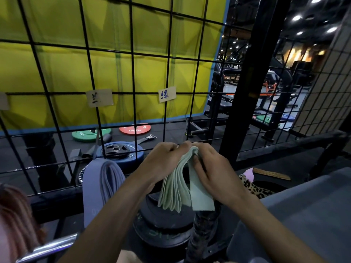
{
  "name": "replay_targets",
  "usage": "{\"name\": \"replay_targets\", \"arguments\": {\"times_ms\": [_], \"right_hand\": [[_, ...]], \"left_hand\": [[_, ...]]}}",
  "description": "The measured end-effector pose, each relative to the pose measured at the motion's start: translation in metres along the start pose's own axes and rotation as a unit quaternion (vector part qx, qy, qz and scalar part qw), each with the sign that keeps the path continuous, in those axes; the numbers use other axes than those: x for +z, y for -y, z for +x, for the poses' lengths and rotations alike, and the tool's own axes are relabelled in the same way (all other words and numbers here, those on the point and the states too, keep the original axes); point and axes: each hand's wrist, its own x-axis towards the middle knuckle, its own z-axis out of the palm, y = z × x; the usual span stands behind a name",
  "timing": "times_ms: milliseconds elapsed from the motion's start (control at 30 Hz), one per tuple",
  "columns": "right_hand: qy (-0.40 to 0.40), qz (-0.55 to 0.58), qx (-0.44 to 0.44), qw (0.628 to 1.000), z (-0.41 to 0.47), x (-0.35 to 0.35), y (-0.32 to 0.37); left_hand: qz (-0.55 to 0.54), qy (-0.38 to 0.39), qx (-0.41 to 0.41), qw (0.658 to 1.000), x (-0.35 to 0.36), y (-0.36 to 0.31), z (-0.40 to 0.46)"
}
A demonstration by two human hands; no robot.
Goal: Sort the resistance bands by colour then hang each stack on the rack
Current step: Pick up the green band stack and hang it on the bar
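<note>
Yellow padded wall (57,69) w/ blue trim, black rubber floor (171,130), ceiling spotlights (297,17).

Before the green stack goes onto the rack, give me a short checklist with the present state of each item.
1. Both hands hold the green bands: ok, left hand and right hand grip the top.
2. Stack is one colour: ok, only pale green shows.
3. Green label on the wire rack located: ok.
4. Hook under that label: cannot tell.
5. Purple bands already hung: ok, draped on the rack at left.
</note>
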Motion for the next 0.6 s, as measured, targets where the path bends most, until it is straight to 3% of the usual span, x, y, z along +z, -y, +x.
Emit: {"name": "replay_targets", "arguments": {"times_ms": [233,367,467,600], "right_hand": [[-0.015,0.024,0.02,0.999,-0.006,0.014,0.002],[-0.034,0.068,0.025,0.997,-0.004,0.009,0.01],[-0.044,0.108,0.071,0.991,0.0,0.002,0.012],[-0.028,0.153,0.119,0.981,0.001,-0.002,0.007]], "left_hand": [[0.02,0.016,0.029,0.999,-0.004,0.001,-0.003],[-0.023,0.019,-0.022,0.999,-0.005,0.002,0.0],[-0.064,-0.025,-0.08,0.994,-0.005,0.008,0.005],[-0.054,-0.02,-0.053,0.997,-0.006,0.012,0.001]]}}
